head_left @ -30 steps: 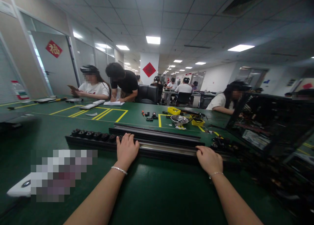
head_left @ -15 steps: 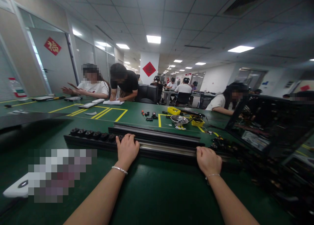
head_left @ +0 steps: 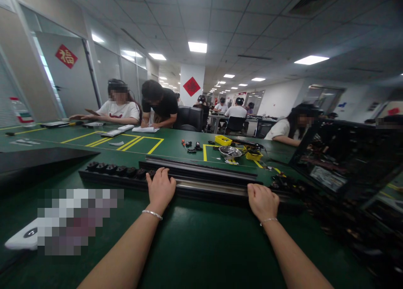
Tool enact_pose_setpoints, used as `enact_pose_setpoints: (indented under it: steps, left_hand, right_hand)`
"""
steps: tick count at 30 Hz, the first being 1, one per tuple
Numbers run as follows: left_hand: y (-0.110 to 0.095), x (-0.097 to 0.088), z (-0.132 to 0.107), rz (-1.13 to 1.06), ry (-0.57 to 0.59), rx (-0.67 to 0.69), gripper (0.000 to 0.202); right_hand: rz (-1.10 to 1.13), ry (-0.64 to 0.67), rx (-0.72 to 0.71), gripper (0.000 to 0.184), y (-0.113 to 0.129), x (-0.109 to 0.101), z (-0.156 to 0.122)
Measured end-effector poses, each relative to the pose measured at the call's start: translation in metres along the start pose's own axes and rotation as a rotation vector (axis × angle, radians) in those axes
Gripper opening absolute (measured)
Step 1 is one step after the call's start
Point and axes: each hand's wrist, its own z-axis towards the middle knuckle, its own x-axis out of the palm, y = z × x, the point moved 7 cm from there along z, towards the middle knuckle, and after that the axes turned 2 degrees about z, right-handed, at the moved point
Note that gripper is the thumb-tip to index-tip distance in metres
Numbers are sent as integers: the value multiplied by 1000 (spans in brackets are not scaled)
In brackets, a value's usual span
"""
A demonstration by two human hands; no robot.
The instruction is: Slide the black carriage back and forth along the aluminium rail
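A long black power strip housing [head_left: 204, 192] lies crosswise in front of me on the green table, an open channel with a metallic inside. Several black socket blocks [head_left: 121, 170] sit in a row along its left part. My left hand [head_left: 161, 191] grips the channel near the middle, beside the last visible block, with fingers curled over the far edge. Farther right, my right hand [head_left: 263, 200] is closed over the same channel. The hands hide parts of it. Just behind lies a second long black strip [head_left: 201, 168], parallel to the first.
Left stands a white object [head_left: 25, 236], mostly blurred out. A dark panel [head_left: 37, 165] juts in from the left. Yellow bins [head_left: 223, 140] and a metal bowl [head_left: 230, 151] stand farther back. Dark parts [head_left: 340, 226] are heaped at right. People sit across the table [head_left: 220, 255].
Both my hands and the channel have shifted slightly left, the right hand a little more. Both hands keep their hold. Across the table, one person at left has lowered a hand.
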Motion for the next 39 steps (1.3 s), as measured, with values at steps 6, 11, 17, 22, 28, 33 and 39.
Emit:
enact_pose_setpoints:
  steps: [6,11,17,22,28,33,39]
  left_hand:
    - [1,2,0,11,-9,-6,41]
    - [-1,1,-1,13,5,19,40]
    - [-7,-1,-2,48,5,100,40]
    - [-10,3,-2,54,23,148,41]
    - [-11,3,-1,65,58,145,40]
    - [-17,3,-3,51,66,179,38]
    - [-19,5,-4,56,73,192,39]
  right_hand:
    - [28,20,-75,39,1,5,0]
    - [22,36,-54,39,1,5,0]
    - [15,46,-51,39,2,4,0]
    - [9,68,-44,39,2,4,0]
    - [13,68,-40,40,2,4,0]
    - [10,72,-42,38,1,4,0]
    - [-1,72,-47,38,2,3,0]
